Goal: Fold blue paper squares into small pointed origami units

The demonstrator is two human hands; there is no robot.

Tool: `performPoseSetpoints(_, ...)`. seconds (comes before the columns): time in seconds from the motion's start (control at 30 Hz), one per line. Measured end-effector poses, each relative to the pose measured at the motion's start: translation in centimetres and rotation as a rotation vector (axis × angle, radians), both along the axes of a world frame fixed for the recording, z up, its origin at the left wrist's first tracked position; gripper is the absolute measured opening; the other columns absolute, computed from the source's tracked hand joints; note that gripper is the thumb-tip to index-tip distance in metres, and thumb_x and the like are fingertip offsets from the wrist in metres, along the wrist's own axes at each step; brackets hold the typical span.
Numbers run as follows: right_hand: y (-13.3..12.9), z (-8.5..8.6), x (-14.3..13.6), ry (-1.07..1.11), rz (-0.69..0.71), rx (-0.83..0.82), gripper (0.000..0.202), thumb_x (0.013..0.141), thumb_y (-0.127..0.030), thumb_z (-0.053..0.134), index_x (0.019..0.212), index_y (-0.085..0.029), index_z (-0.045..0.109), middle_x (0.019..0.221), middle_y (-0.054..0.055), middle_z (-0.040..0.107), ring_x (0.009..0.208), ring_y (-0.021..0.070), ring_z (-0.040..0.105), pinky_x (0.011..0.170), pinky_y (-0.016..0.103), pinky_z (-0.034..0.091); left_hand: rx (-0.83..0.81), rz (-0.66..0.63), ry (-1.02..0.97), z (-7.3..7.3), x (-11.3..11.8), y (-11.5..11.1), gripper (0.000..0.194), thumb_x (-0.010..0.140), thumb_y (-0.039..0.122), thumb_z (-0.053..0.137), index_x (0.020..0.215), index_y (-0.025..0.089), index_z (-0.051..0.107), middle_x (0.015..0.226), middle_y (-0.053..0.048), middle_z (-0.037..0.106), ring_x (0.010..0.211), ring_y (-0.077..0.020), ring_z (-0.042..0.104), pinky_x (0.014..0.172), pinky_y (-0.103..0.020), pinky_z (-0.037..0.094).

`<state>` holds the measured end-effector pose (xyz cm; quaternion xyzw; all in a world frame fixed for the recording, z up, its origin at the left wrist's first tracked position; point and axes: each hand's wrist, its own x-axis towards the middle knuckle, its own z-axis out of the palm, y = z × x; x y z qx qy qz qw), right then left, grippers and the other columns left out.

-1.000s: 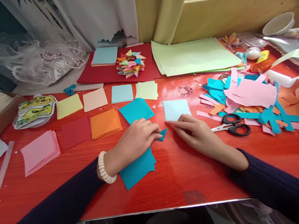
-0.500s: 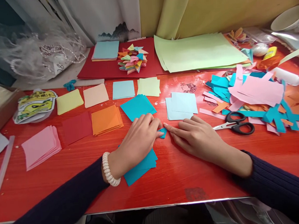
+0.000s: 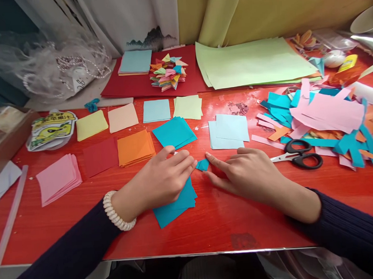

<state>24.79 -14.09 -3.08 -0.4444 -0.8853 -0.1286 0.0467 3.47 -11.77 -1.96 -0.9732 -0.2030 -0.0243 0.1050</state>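
A small folded piece of blue paper (image 3: 202,165) lies on the red table between my hands. My right hand (image 3: 249,169) holds it against the table from the right, index fingertip at its upper corner and thumb at its lower one. Just left of it is my left hand (image 3: 159,178), fingers loosely bent and the thumb apart; its fingertips come close to the paper's left corner. Under my left hand lies a stack of blue paper squares (image 3: 174,209), partly covered. Another blue stack (image 3: 174,132) sits beyond that hand.
Paper stacks in orange (image 3: 136,147), dark red (image 3: 100,156), pink (image 3: 60,179) and pale blue (image 3: 231,131) surround the hands. Black-handled scissors (image 3: 296,153) and a heap of paper scraps (image 3: 327,111) lie right. A many-coloured folded-paper piece (image 3: 169,73) stands at the back.
My left hand has drawn back to the left from the folded blue paper, and its fingers have loosened. More of the paper shows. My right thumb now sits at its lower corner.
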Motion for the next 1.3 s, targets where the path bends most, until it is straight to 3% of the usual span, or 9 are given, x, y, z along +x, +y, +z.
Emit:
performPoseSetpoints(0.1,-0.3,-0.1,-0.3,-0.006,0.008,0.022,0.054,0.089,-0.051,0.035,0.106,-0.01,0.064,0.042,0.003,0.057,0.037,0.0128,0.045,0.052,0.029,0.025,-0.038,0.013,-0.007,0.0,0.2,0.4,0.027,0.084,0.011,0.039,0.102,0.011,0.059,0.101,-0.01,0.059,0.1,-0.0239,0.047,0.084,-0.039,0.03)
performPoseSetpoints(0.3,-0.6,-1.3,-0.7,-0.074,0.126,0.114,0.042,0.093,-0.03,0.037,0.108,0.001,0.06,0.041,0.004,0.055,0.038,0.0145,0.042,0.05,0.031,0.025,-0.135,0.056,-0.061,-0.1,0.7,2.1,0.024,0.091,0.028,0.038,0.088,0.016,0.059,0.095,-0.007,0.059,0.095,-0.0226,0.049,0.078,-0.037,0.032)
performPoseSetpoints(0.43,0.4,-1.4,0.0,0.119,0.115,0.039,0.038,0.093,-0.03,0.036,0.083,-0.011,0.067,0.042,0.002,0.052,0.039,0.0124,0.039,0.051,0.03,0.025,-0.034,-0.026,-0.1,-0.6,1.0,2.1,0.024,0.093,0.017,0.032,0.092,0.015,0.057,0.091,-0.006,0.062,0.09,-0.0193,0.051,0.077,-0.034,0.033)
performPoseSetpoints(0.5,0.8,-1.1,0.2,0.268,0.084,-0.04,0.046,0.093,-0.031,0.033,0.06,-0.016,0.061,0.042,0.001,0.049,0.04,0.0105,0.038,0.052,0.029,0.026,-0.035,-0.005,-0.21,-0.6,1.0,1.8,0.02,0.092,0.017,0.035,0.094,0.015,0.056,0.093,-0.006,0.061,0.091,-0.0188,0.051,0.077,-0.033,0.034)
performPoseSetpoints(0.57,0.9,-0.7,0.3,0.399,0.061,-0.171,0.048,0.093,-0.035,0.032,0.055,-0.017,0.054,0.045,0.0,0.047,0.043,0.01,0.038,0.051,0.027,0.026,-0.13,0.081,-0.358,-0.3,1.2,1.5,0.016,0.091,0.019,0.039,0.094,0.015,0.054,0.095,-0.006,0.06,0.092,-0.0182,0.051,0.078,-0.033,0.035)
performPoseSetpoints(0.77,0.4,0.2,-0.1,0.798,-0.02,-0.734,0.038,0.092,-0.04,0.035,0.074,-0.016,0.057,0.054,-0.004,0.043,0.047,0.0076,0.035,0.046,0.021,0.027,-0.695,0.319,-0.646,0.7,1.9,0.2,0.017,0.09,0.031,0.045,0.093,0.018,0.055,0.089,-0.002,0.059,0.083,-0.0129,0.052,0.076,-0.025,0.041)
performPoseSetpoints(0.9,0.0,0.9,-0.3,0.912,0.018,-1.053,0.037,0.09,-0.043,0.039,0.081,-0.015,0.061,0.052,-0.004,0.047,0.046,0.0072,0.041,0.046,0.02,0.032,-0.928,0.423,-0.748,0.7,2.4,-0.5,0.019,0.087,0.036,0.05,0.084,0.019,0.058,0.081,0.002,0.061,0.073,-0.0099,0.054,0.065,-0.021,0.041)
performPoseSetpoints(1.13,-0.4,1.0,-0.6,0.988,-0.02,-1.141,0.038,0.088,-0.043,0.044,0.068,-0.014,0.057,0.047,-0.004,0.05,0.041,0.0057,0.044,0.044,0.019,0.034,-1.162,0.528,-0.799,0.8,2.3,-0.5,0.025,0.087,0.036,0.048,0.076,0.016,0.058,0.072,0.001,0.058,0.067,-0.0103,0.051,0.061,-0.022,0.041)
performPoseSetpoints(1.3,-0.3,0.7,-0.6,0.991,-0.028,-1.174,0.036,0.085,-0.043,0.049,0.066,-0.015,0.058,0.046,-0.004,0.048,0.04,0.0053,0.041,0.042,0.019,0.032,-1.121,0.51,-0.789,0.9,2.4,-0.7,0.025,0.086,0.037,0.051,0.073,0.017,0.06,0.074,0.001,0.061,0.07,-0.011,0.054,0.063,-0.022,0.042)
